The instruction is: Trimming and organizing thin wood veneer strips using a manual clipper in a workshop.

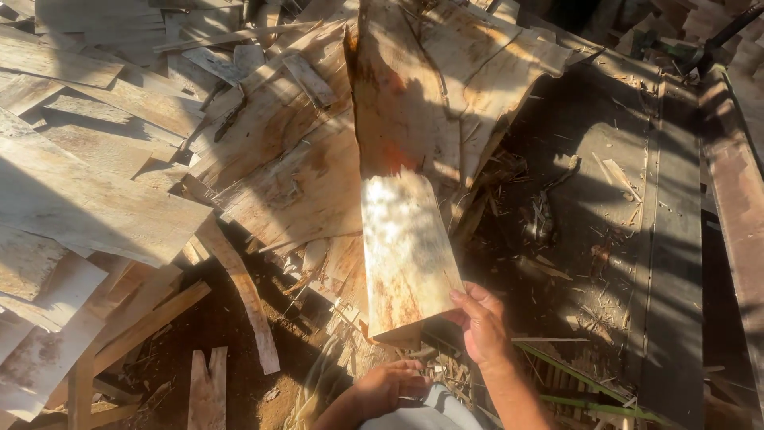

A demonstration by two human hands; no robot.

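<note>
the right hand (481,322) is pinched on the near right corner of a long wood veneer sheet (406,247), thumb on the upper face and the other fingers hidden beneath the edge, so the hold is closed on the sheet itself. the left hand (390,384) sits lower and closer to the body, fingers curled with nothing visibly in them, just below the sheet's near end and not touching it as far as the view shows. from the grip the sheet runs up and away, its near half in bright sun, its far half in shade and rising tilted over the heap; it looks thin, pale and stained with rusty streaks. judging by its thinness it should be light but floppy and brittle, likely to bow under its own length and to split along the grain if bent or lifted by one corner alone; the edges look rough and splintery. a steadier hold would be both long edges near the middle, or one hand at each end. to the left of the grip lies a loose pile of veneer offcuts (95,191), overlapping in all directions, with narrow wooden strips (243,295) just beside the sheet. to the right of the grip is a dark flat bed (637,239) littered with chips and slivers, edged by a rusty rail (740,199).
</note>
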